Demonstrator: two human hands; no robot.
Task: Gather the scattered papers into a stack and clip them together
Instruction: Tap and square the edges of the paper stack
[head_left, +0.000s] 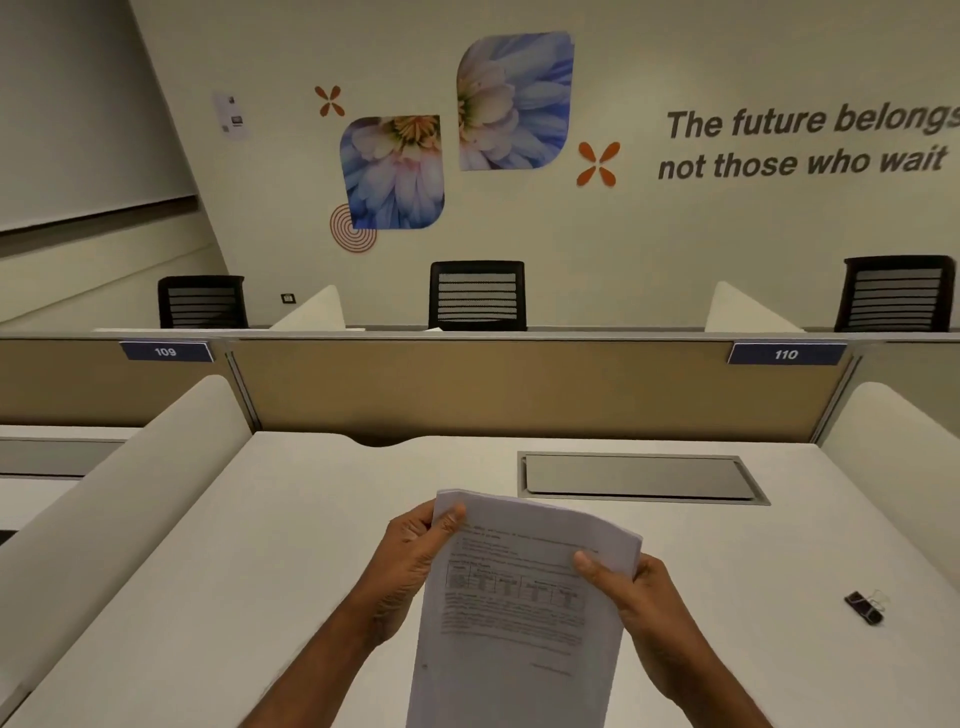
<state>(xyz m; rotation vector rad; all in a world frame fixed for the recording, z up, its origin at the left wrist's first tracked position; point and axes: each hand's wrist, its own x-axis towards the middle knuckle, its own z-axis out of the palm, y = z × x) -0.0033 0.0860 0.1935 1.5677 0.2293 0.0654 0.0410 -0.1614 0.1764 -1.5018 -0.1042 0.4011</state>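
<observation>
Papers (524, 613) are gathered in one white stack at 6 o'clock of the view, over the pale desk (260, 545). The top sheet carries lines of print and a small table, too blurred to read. The far edge bows a little, and at its 2 o'clock corner the sheet edges show slightly fanned. The near edge leaves the frame, so I cannot tell if it rests on the desk.

The left hand (410, 566) grips the stack at its 10 o'clock corner, thumb flat on the front and fingers closed behind. The right hand (639, 597) pinches the 3 o'clock edge, thumb pressed on the top sheet; its other fingers seem curled behind the paper.

A black binder clip (865, 607) lies on the desk at 3 o'clock, well apart from both hands.
</observation>
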